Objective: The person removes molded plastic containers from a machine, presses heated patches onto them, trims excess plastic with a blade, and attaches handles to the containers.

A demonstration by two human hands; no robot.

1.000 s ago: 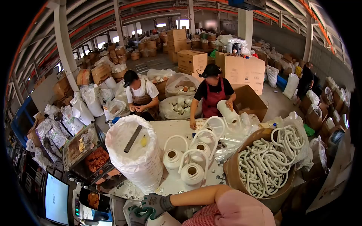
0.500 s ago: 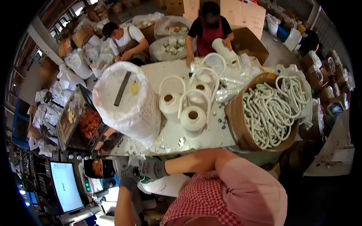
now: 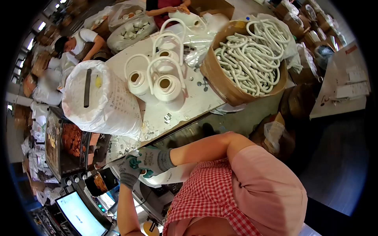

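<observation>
My left hand (image 3: 128,170), in a grey glove with green fingertips, is closed at the lower left, just beside my right hand. In a matching glove, my right hand (image 3: 153,161) has its fingers curled at the near end of a white vessel (image 3: 171,176). The vessel lies on its side below my right forearm, partly hidden by it. Whatever lies between the fingers is too small and covered to make out. Beyond the hands, small metal pieces (image 3: 168,118) are scattered on the white table (image 3: 197,107).
White jugs (image 3: 169,92) with looped handles stand on the table. Left of them is a big white sack (image 3: 104,104) with a dark bar on top. A carton (image 3: 212,74) holds many white tubes. A monitor (image 3: 80,214) is lower left. Two co-workers sit across the table.
The view has tilted down and turned, so the table and jugs appear shifted left and up. My left hand, hardly visible at first, now shows clearly beside my right hand.
</observation>
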